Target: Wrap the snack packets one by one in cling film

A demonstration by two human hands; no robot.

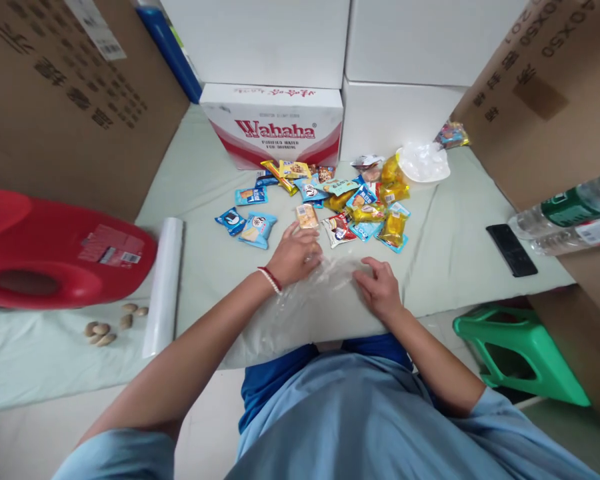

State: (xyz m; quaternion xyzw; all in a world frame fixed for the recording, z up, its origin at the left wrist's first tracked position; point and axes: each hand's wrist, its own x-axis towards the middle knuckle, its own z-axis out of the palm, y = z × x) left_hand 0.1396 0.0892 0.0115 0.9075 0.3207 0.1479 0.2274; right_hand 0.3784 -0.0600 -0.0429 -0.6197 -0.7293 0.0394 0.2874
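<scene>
Two bare hands at work from where I'm stood, w/ a thin clear bag [300, 313] on the pale green cloth [430, 287] between & below them, nr the table edge. L hand [293, 259], w/ the bracelets [271, 280], has its fingertips at a small tan snack pkt [307, 216], on the near side of the snack pile [364, 213]; can't tell if they grip it or just rest there. R hand [383, 290] is at the bag's right side, thumb & fingers loosely curled; can't tell if any film's pinched.

To do this bit well, I'd say: take the pkt by a sealed edge, not the middle, b/c the contents look crushable. Lift rather than drag, so neighbours, e.g. the red-and-white pkt [339, 230] just right of it, don't get pulled along. Use R fingers lightly on the film, as it's prob. flimsy & clingy; a fingertip under the edge should part the layers w/o tearing.
</scene>
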